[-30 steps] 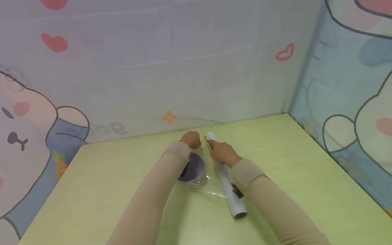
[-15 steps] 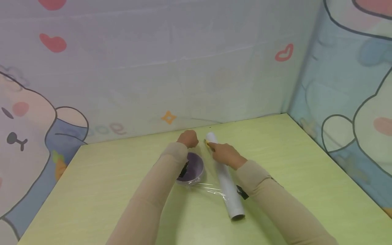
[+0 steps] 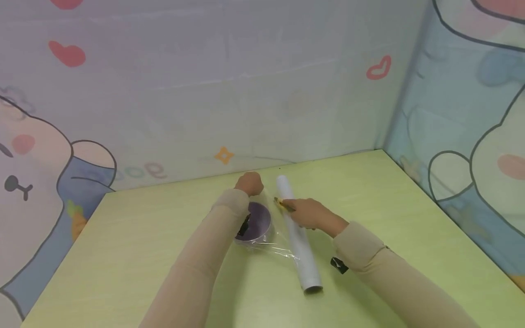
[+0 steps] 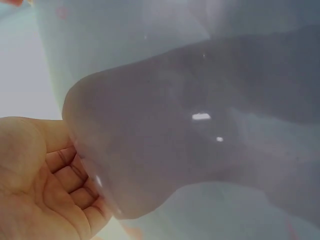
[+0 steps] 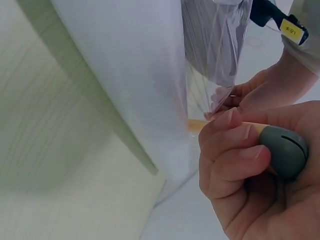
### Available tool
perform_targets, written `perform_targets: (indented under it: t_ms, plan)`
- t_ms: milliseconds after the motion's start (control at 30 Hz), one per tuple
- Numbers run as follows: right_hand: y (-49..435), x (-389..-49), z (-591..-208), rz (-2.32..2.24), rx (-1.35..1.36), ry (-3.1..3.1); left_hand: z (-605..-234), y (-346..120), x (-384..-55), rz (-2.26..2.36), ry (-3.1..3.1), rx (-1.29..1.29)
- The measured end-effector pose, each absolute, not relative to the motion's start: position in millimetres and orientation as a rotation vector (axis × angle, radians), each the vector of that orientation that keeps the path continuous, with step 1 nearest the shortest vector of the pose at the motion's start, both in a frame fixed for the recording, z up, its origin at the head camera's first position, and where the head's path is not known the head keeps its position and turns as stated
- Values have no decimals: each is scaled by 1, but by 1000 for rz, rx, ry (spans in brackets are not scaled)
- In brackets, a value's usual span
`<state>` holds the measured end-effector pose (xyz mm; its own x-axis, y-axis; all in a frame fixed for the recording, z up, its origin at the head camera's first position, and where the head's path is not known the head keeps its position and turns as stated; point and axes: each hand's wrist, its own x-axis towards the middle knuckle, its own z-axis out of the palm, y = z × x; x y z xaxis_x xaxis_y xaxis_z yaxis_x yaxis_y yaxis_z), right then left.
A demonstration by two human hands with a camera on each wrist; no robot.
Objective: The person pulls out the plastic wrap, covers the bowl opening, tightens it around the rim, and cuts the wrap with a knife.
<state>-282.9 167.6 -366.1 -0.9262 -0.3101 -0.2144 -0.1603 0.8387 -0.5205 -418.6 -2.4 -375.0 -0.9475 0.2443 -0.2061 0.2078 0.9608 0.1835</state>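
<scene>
At the far side of the table, my left hand (image 3: 249, 183) pinches the edge of a sheet of plastic wrap (image 5: 212, 92), which gathers at its fingertips in the right wrist view. A purple bowl (image 3: 260, 219) stands just below that hand, partly hidden by the sleeve, with wrap stretched from it across to the white roll (image 3: 305, 259). My right hand (image 3: 312, 214) grips a yellow utility knife (image 3: 284, 205) with a grey end, lying across the roll's upper half. The knife's tip points left, close to the stretched wrap. In the left wrist view the purple bowl (image 4: 130, 135) fills much of the picture.
The pale yellow-green table (image 3: 156, 237) is backed by a cartoon-printed cloth (image 3: 184, 114), and another printed cloth (image 3: 459, 123) stands along the right side. Black wrist devices (image 3: 338, 265) show beside both sleeves.
My right hand has drawn the knife back along the roll, toward me and slightly right. My left hand has shifted a little left, and the roll's near end has moved slightly left.
</scene>
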Motion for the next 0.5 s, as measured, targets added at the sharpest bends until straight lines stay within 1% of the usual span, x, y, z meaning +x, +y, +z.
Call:
perform_targets:
  t_ms: [300, 500]
  plan:
    - [178, -267, -363, -800, -355, 2698, -370, -3, -413, 227, 2885, 337]
    - [179, -273, -362, -853, -326, 2824, -367, -2, -407, 207, 2911, 424]
